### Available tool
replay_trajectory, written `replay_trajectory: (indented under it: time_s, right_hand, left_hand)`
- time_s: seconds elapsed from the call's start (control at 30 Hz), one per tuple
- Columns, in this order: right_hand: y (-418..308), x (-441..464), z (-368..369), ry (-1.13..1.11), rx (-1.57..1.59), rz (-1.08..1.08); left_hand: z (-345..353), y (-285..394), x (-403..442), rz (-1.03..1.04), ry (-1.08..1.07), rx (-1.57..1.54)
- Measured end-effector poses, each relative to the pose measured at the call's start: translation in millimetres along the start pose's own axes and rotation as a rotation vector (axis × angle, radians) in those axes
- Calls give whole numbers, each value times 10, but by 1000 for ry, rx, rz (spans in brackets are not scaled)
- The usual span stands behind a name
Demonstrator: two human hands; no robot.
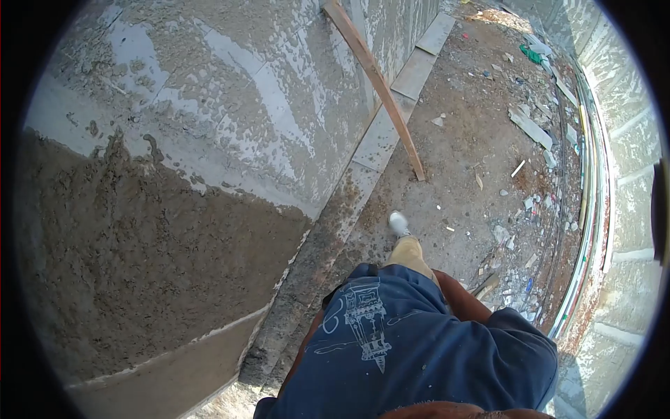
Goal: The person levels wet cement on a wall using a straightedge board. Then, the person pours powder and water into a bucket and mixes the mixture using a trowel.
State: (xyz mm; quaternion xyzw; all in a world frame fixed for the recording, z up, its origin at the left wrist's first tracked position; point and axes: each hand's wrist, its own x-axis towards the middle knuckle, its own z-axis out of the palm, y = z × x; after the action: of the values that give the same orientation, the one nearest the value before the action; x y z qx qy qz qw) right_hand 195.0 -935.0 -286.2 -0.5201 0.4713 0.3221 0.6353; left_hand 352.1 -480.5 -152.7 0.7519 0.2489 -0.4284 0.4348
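Neither of my hands shows. My right forearm (461, 299) runs down beside my dark blue printed shirt (419, 342), and its hand is hidden behind my body. Only a thin strip of my left arm shows along the shirt's left edge. One light shoe (398, 223) steps forward on the dirt below a tan trouser leg (408, 253). At my left stands a wall with a wet, brown mortar coat (153, 272) low down and rough grey plaster (230, 98) above it.
A wooden plank (380, 87) leans from the wall to the ground ahead. Flat boards (377, 146) line the wall's foot. Rubble (534, 126) and scraps lie on the dirt floor at right, beside long pipes (590, 174). A second wall (631, 202) stands beyond them.
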Motion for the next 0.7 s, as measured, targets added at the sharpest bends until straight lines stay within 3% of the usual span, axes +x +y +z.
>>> replay_trajectory:
  time_s: [0.07, 0.13, 0.2, 0.27, 0.3, 0.4, 0.57, 0.67, 0.7]
  right_hand:
    - [-714, 588, -234, -191, 121, -67]
    - [-2605, -409, -190, -9, -185, 136]
    - [-3737, -161, -365, 33, 21, -268]
    - [-4981, 305, -523, 398, -257, -682]
    - [-5626, 9, -447, 662, -369, -900]
    - [-7105, -104, -341, 986, -287, -1161]
    - [-8056, -746, 122, 1215, -419, -1257]
    - [-8331, -727, 101, 965, -424, -989]
    - [-8376, -595, 46, 998, -447, -1076]
  left_hand:
    - [121, 97, 53, -62, 48, -44]
    - [293, 147, 66, -124, 91, -107]
    - [497, 252, -32, -181, 121, -154]
    - [696, 396, -148, -204, 147, -206]
    - [798, 494, -191, -204, 157, -228]
    - [1067, 920, -332, -176, 184, -294]
    - [1415, 1416, -550, -161, 242, -419]
    - [1555, 1550, -657, -183, 275, -490]
    - [1600, 1552, -686, -194, 280, -514]
